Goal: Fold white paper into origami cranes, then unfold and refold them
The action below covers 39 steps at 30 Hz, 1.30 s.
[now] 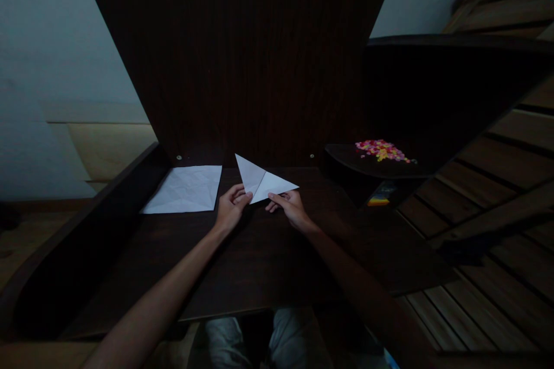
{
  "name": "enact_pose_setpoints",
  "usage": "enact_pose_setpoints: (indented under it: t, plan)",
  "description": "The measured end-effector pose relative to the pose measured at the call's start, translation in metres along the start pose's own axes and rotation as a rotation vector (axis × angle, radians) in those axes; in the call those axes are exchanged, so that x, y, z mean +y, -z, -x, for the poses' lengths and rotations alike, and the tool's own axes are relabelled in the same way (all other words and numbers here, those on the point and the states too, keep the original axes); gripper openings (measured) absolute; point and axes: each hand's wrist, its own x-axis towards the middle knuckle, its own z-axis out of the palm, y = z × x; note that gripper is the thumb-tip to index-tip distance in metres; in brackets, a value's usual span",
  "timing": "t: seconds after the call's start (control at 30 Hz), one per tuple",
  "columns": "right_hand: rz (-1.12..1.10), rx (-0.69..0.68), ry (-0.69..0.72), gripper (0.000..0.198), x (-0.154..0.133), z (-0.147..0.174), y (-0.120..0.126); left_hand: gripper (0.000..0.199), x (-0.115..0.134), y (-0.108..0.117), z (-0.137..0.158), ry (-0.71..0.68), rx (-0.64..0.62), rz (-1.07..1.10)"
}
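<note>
A white sheet of paper folded into a triangle [265,177] is held up over the dark desk, a crease running down its middle. My left hand [232,205] pinches its lower left edge, thumb on the near face. On the other side, my right hand [289,206] grips the lower right edge between thumb and fingers. The fingers behind the paper are partly hidden. To the left of my left hand, a flat white sheet of paper [186,189] with crease marks lies on the desk.
The dark wooden desk [259,265] has a raised side panel [86,242] at left and a tall back panel [251,57]. At right, a small shelf [346,157] bears a heap of pink, red and yellow bits [383,150]. A colourful item [380,195] sits beneath it.
</note>
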Motion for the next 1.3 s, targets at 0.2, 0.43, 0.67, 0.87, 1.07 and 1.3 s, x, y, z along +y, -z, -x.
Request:
enact_pose_setpoints:
  t: [0.2,0.43,0.67,0.87,1.07,1.3]
  plan:
    - [0.004,-0.028,-0.009,0.034,0.000,0.001,-0.002,0.036,-0.002,0.001,0.001,-0.034,0.031,-0.086]
    - [0.010,-0.033,-0.010,0.030,-0.001,0.004,-0.003,0.023,-0.003,0.006,-0.003,-0.142,0.158,-0.236]
    - [-0.031,-0.061,-0.038,0.030,-0.005,0.006,-0.001,0.034,-0.006,0.003,-0.006,0.010,0.199,0.147]
    - [-0.105,-0.043,-0.010,0.029,-0.007,0.004,0.006,0.039,0.000,0.008,-0.013,0.053,0.221,0.402]
    - [-0.085,-0.040,-0.001,0.027,-0.007,0.003,0.009,0.040,0.001,0.013,-0.013,0.030,0.186,0.316]
    - [-0.108,-0.098,-0.007,0.045,-0.004,0.005,0.006,0.038,0.003,0.009,-0.007,0.032,0.125,0.126]
